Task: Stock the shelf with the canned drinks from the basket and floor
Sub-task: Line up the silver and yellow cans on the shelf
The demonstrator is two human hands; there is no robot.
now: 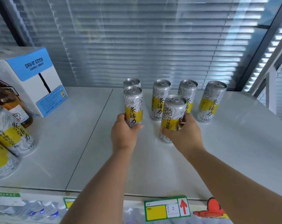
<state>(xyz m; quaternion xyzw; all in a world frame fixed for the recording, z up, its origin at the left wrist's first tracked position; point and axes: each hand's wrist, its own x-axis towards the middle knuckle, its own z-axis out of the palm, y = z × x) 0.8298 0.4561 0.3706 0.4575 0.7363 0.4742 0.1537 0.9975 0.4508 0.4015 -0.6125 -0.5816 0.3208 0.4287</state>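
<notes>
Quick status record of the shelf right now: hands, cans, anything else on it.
left hand: gripping a can, upright
right hand: gripping a second can, upright
back row: four cans standing, among them the rightmost can
shelf: white, with a seam left of the cans
left side: blue-and-white box, amber bottle, two more cans at the frame edge

Silver swirl-patterned cans (160, 101) with yellow bands; blue-and-white box (38, 78).

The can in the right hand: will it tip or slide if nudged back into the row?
The can is tall and slim, so a high push probably tips it. The shelf looks smooth and glossy, so a low push likely slides it. The right hand grips low, which should help.
</notes>
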